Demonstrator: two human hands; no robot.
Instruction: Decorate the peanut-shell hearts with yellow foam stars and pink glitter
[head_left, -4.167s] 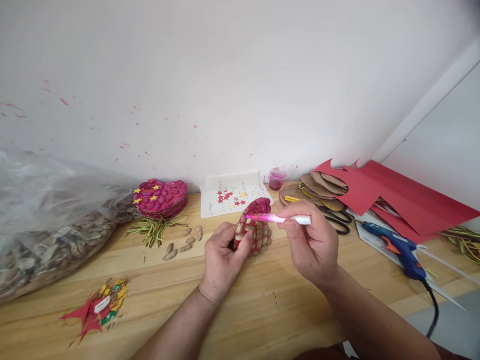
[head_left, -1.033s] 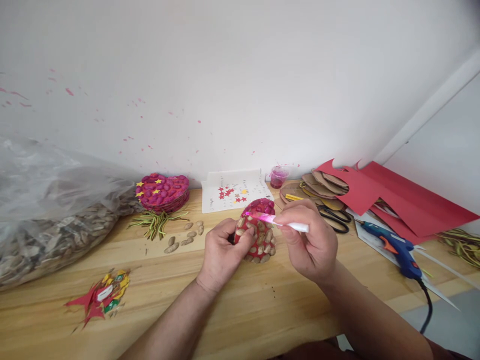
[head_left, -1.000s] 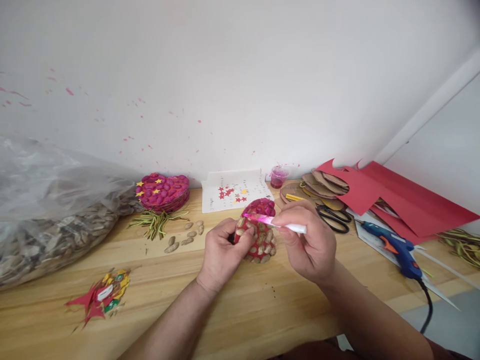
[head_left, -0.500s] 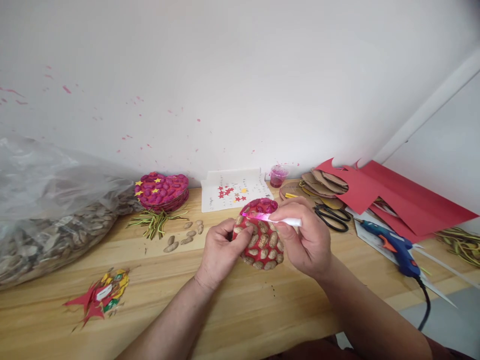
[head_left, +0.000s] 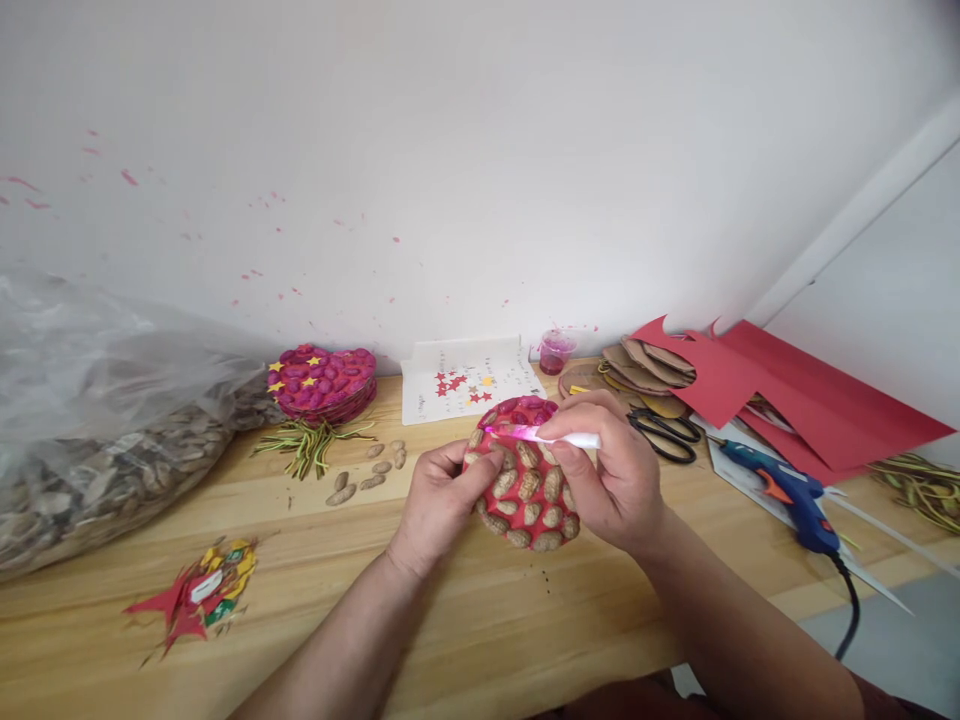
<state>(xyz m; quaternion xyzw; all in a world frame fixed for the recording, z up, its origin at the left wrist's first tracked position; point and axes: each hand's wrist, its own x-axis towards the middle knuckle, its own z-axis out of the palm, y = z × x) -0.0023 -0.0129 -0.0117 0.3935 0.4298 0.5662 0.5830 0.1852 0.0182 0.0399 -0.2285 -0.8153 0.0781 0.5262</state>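
My left hand (head_left: 439, 500) grips the left edge of a red disc (head_left: 525, 485) covered with peanut shells and tilts its face toward me. Shells along the disc's top are painted magenta, the lower ones are bare tan. My right hand (head_left: 611, 485) pinches a small brush (head_left: 551, 436) with a white handle and pink-stained front. The brush lies across the top of the disc, with its tip at the upper left shells.
On the wooden table (head_left: 480, 620): a plastic bag of shells (head_left: 97, 440) at left, a stack of painted discs (head_left: 322, 380), loose peanuts (head_left: 367, 475), a star sheet (head_left: 465, 385), a paint cup (head_left: 556, 352), scissors (head_left: 664, 435), red paper (head_left: 795, 395), a blue glue gun (head_left: 784, 490), paper scraps (head_left: 199, 590).
My left hand has tilted the disc from edge-on to face-up, so more of the shell-covered face shows. The brush stays at the disc's top, shifted slightly left.
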